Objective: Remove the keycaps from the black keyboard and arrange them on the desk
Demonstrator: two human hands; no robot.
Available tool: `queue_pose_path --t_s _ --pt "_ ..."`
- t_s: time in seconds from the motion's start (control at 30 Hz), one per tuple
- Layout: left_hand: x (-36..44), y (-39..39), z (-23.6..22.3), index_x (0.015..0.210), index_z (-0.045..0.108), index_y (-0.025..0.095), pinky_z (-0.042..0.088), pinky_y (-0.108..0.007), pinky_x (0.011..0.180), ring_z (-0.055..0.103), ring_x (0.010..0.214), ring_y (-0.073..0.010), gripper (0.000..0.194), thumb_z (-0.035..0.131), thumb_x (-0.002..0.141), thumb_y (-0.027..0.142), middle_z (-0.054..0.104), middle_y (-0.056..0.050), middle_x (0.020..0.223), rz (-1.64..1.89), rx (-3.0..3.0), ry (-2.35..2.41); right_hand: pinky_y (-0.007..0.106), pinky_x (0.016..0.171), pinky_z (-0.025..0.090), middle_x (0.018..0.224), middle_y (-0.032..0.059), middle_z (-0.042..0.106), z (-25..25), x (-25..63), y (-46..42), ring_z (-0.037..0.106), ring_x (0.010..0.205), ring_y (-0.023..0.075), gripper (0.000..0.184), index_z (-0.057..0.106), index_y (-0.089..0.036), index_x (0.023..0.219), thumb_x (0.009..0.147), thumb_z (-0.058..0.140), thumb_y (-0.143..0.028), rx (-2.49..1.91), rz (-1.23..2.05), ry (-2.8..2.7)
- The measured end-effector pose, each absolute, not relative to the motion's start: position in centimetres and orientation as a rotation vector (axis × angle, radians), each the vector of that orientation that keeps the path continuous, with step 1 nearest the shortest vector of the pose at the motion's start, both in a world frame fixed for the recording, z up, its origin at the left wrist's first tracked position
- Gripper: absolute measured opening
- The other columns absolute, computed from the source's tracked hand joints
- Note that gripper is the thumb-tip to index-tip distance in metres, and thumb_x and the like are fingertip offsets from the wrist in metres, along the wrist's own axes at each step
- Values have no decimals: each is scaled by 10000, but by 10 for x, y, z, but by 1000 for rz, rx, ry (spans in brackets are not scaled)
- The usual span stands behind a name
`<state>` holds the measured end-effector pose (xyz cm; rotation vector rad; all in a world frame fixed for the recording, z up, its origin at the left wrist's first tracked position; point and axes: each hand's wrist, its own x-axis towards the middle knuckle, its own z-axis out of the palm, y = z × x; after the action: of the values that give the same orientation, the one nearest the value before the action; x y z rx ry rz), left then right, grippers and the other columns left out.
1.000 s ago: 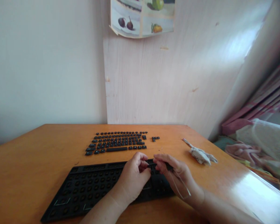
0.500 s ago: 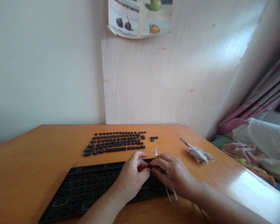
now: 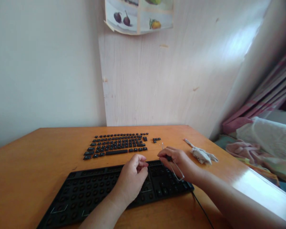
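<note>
A black keyboard base (image 3: 90, 190) without its keycaps lies near the front of the orange table (image 3: 33, 159). My left hand (image 3: 132, 178) rests on its middle with the fingers curled in, and nothing shows in them. My right hand (image 3: 178, 160) hovers above the keyboard's far right corner, pinching a small black keycap (image 3: 168, 157) together with a thin wire puller (image 3: 175, 167). Several removed keycaps (image 3: 116, 147) lie in neat rows behind the keyboard, with a few more keycaps (image 3: 156, 139) set apart to their right.
A crumpled white cloth (image 3: 201, 154) lies on the table at the right. A pale wooden board (image 3: 157, 79) with a fruit picture (image 3: 139, 16) leans behind the table. Bedding (image 3: 259, 143) lies beyond the table's right edge. A black cable (image 3: 201, 210) runs off the keyboard's right end.
My right hand has lifted from the keyboard and moved right and away, carrying a keycap and the wire puller. My left hand stays on the keyboard, its fingers no longer meeting the right hand.
</note>
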<state>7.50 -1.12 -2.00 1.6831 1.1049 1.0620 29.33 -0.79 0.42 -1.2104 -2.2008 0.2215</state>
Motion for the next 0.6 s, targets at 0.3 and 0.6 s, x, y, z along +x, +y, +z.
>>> queue_pose_path --t_s 0.3,0.6 --pt "77 -13 -26 948 610 201 473 -309 815 638 845 -173 184 539 787 145 683 -40 920 1029 1803 1072 260 713 442 917 55 667 3 284 -26 626 822 175 248 680 -223 1073 858 634 -337 -1282 200 -2488" --pt "78 -14 -22 913 621 200 468 -291 788 631 815 -165 173 541 778 126 675 -25 870 1010 1822 1059 239 676 440 877 29 656 -2 281 -23 610 768 149 149 681 -225 971 842 646 -291 -1289 259 -2454"
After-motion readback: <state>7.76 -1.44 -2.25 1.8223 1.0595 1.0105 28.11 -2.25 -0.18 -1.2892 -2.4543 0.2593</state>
